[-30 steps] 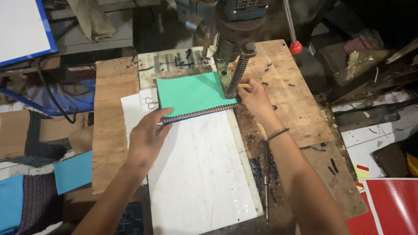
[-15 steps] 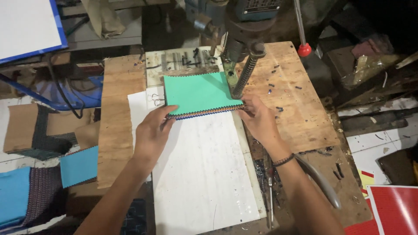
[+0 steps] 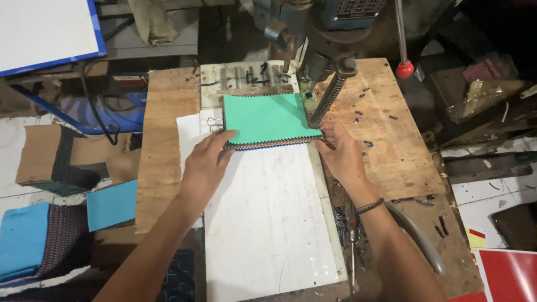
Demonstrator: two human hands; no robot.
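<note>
Scissors (image 3: 353, 254) are lying nearest, along the right edge of the white board (image 3: 268, 223), just under the right forearm. A braided wristband (image 3: 370, 206) is circling that wrist. The left hand (image 3: 206, 165) is lying flat on the board, fingers stretched out, tips pressing on the near left corner of the stack of fabric swatches (image 3: 265, 120). The right hand (image 3: 339, 154) is pinching the stack's near right corner, fingers curled onto its zigzag edge. The stack, green swatch on top, is sitting at the board's far end, its right side beneath the drill press (image 3: 319, 72). Small dark bits are lying scattered on the plywood table (image 3: 391, 151). More swatch stacks (image 3: 50, 235) are lying off to the left.
</note>
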